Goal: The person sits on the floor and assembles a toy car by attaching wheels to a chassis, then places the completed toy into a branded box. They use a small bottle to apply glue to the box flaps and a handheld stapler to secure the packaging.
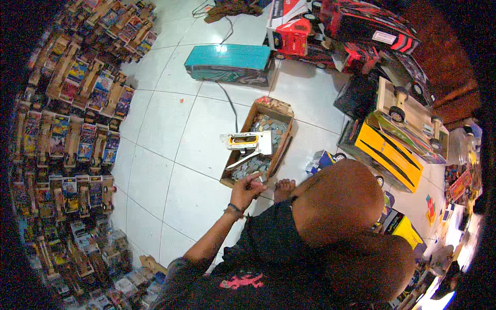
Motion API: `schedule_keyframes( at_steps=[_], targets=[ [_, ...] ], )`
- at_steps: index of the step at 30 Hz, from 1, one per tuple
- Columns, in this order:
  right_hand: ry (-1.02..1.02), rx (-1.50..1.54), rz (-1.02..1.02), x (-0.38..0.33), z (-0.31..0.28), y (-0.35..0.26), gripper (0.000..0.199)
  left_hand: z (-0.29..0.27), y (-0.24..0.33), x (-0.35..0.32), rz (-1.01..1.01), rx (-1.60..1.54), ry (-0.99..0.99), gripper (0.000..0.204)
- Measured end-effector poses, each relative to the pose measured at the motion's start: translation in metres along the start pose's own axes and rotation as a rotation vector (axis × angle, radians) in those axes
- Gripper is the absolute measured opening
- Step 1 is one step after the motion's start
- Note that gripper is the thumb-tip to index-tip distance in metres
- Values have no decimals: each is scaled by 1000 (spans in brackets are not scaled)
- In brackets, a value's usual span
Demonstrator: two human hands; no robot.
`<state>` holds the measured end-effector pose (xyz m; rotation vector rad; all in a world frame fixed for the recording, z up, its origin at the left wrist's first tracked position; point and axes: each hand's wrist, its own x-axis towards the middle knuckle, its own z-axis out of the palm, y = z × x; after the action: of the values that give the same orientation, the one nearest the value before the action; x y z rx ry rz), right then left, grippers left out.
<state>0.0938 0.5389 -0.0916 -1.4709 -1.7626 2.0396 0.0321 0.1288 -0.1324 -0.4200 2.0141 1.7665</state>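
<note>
Right hand: lying out of sight, hidden behind the raised knee (336, 201). Left hand (247, 188): fingertips blurring at the cardboard box (279, 111) rim, contents too small to identify. Toy trucks (82, 134) along left edge: blurring, running out of frame.

The left hand (247, 190) reaches to the near end of a cardboard box (281, 109) on the white tiled floor (165, 155), fingers curled at its rim; a band circles the wrist. Whether it grips anything cannot be told. Small grey blocks (268, 129) fill the box, and a staple gun (248, 142) lies across them, yellow on top. A bare foot (284, 188) rests just beside the box. A teal toy trailer (230, 63) stands farther off, a cable (227, 98) running past it. Rows of wooden toy trucks (82, 103) line the left. Painted toy trucks, red (330, 31) and yellow (387, 152), crowd the right.
</note>
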Motion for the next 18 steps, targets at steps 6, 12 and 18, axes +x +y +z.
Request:
schedule_keyframes(
  at_steps=[6,12,18],
  targets=[
    [10,-413,-155,35,-15,6,32,49,73,2,220,-200,-194,49],
    [-758,-467,-433,37,74,-21,39,115,91,86,427,-90,-537,48],
    [-778,-534,-592,71,145,-39,41,144,88,121,473,95,-468,50]
  ],
)
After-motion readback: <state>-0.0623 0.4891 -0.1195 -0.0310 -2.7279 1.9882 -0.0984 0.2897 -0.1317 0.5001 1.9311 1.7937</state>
